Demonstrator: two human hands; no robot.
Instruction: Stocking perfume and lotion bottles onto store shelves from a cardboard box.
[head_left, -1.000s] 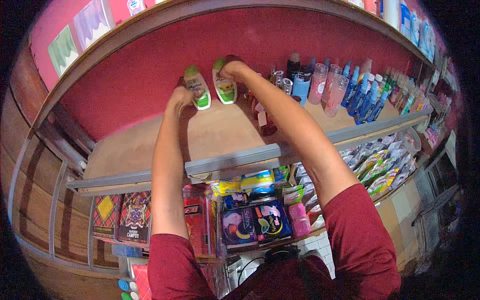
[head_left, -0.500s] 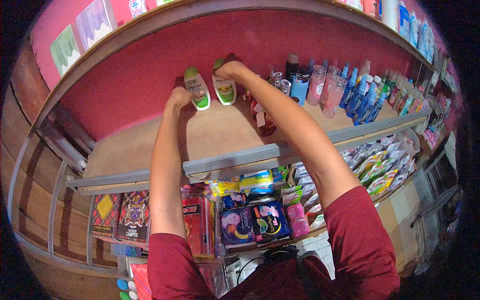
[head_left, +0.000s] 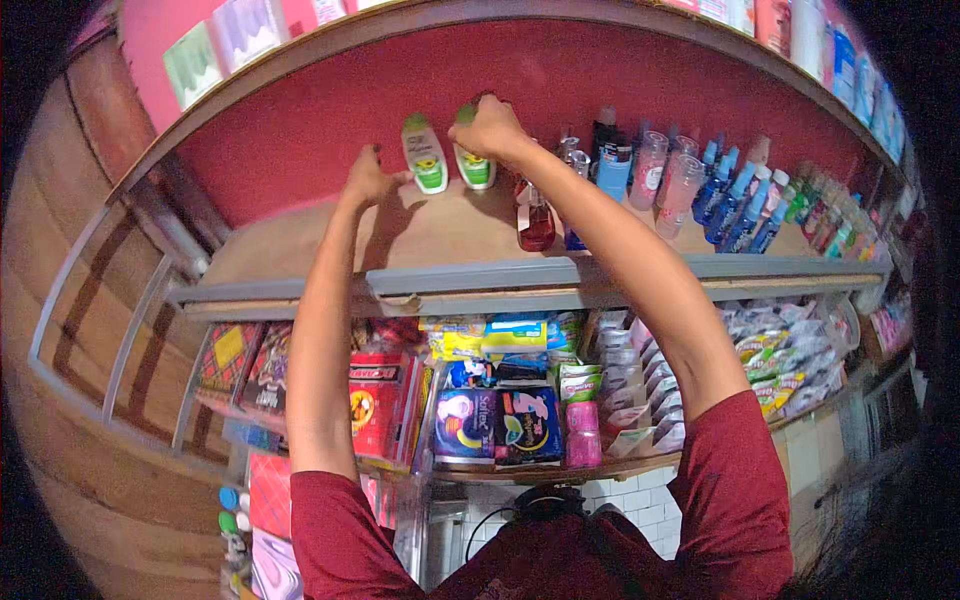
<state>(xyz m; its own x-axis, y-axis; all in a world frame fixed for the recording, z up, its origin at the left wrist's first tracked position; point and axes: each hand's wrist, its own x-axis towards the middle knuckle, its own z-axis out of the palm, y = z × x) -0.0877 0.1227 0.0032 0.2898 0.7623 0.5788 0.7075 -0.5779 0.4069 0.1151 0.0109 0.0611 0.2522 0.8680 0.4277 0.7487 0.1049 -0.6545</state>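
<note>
A person in a dark red shirt reaches both bare arms up to a wooden shelf (head_left: pixel 300 250) backed by a red wall (head_left: pixel 640 90). Two white bottles with green caps stand upright on this shelf, side by side and close together, near the back wall. The right hand (head_left: pixel 490 130) is closed over the top of the right bottle (head_left: pixel 475 168), its fingers curled around the cap so that only the lower body shows. The left hand (head_left: pixel 372 178) sits just left of the left bottle (head_left: pixel 425 155), fingers spread and loosely open, fingertips touching or nearly touching the bottle's side; actual contact cannot be told. To the right of the two bottles on the same shelf stands one bottle of dark red liquid (head_left: pixel 536 222), closest to the shelf's front edge, then one dark bottle with a blue label (head_left: pixel 612 160), two clear pink bottles (head_left: pixel 665 170), and a row of blue bottles (head_left: pixel 735 205) too crowded to count. Left of the two bottles the shelf is bare wood. Below the shelf's grey front rail (head_left: pixel 500 278), a lower shelf holds two dark blue packets (head_left: pixel 498 425), one pink tube (head_left: pixel 582 432) and one red box (head_left: pixel 378 400), among other packets that are too jumbled to count.
</note>
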